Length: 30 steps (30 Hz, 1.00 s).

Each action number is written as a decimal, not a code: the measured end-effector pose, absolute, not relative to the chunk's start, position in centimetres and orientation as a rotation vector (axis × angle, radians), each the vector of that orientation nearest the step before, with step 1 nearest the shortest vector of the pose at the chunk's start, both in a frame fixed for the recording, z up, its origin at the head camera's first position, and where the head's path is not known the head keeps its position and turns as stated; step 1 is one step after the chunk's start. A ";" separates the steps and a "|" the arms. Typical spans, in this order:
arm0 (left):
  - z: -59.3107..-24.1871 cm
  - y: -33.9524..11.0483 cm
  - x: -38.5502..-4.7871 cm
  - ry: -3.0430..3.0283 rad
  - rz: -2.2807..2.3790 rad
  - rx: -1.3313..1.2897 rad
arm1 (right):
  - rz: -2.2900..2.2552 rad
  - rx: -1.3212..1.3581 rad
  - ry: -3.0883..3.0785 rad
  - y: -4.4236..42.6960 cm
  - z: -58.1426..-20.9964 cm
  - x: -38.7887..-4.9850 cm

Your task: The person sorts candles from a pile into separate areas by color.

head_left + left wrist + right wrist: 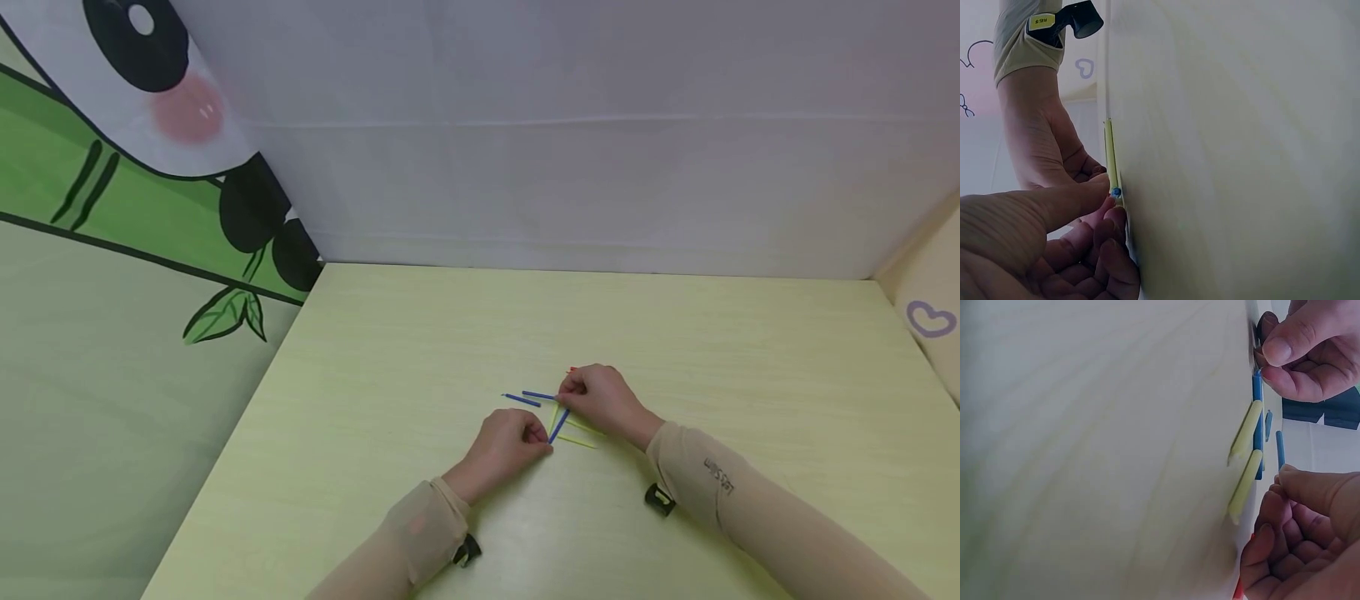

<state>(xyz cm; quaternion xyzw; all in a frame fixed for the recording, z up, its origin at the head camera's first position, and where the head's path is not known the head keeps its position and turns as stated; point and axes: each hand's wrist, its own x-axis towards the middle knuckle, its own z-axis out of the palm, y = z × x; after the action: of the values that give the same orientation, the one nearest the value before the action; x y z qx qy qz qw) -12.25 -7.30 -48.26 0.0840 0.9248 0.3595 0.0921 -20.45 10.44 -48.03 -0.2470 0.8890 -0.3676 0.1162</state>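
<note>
My left hand pinches the near end of a slanting blue candle at the table surface. In the right wrist view, a wick-like tip shows at that candle's held end. My right hand pinches the right end of another thin blue candle, beyond the first. A third blue candle lies just in front of it. Yellow candles lie right of the slanting one; in the right wrist view, two yellow candles have ends at the blue candle. Something red shows partly behind my right hand.
The pale wooden table reaches to a white cloth wall at the back. A printed panel borders the left side, and a panel with a purple heart borders the right. Black wrist devices hang below both sleeves.
</note>
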 end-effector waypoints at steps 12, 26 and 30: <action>-48.5 -7.4 -12.0 2.775 1.032 0.251 | -1.077 -0.715 2.612 9.9 -48.3 -20.2; -48.6 -7.4 -11.9 2.820 0.954 0.269 | -1.052 -0.685 2.617 9.1 -48.4 -20.1; -48.5 -7.3 -11.9 2.826 0.947 0.277 | -1.044 -0.672 2.613 9.0 -48.3 -20.2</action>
<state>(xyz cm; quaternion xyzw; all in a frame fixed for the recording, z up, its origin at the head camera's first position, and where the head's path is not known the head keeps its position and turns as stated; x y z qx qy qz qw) -11.89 -7.34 -48.51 0.0922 0.9415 0.3155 0.0738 -20.19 8.98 -48.34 -0.2306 0.8963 -0.3581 0.1239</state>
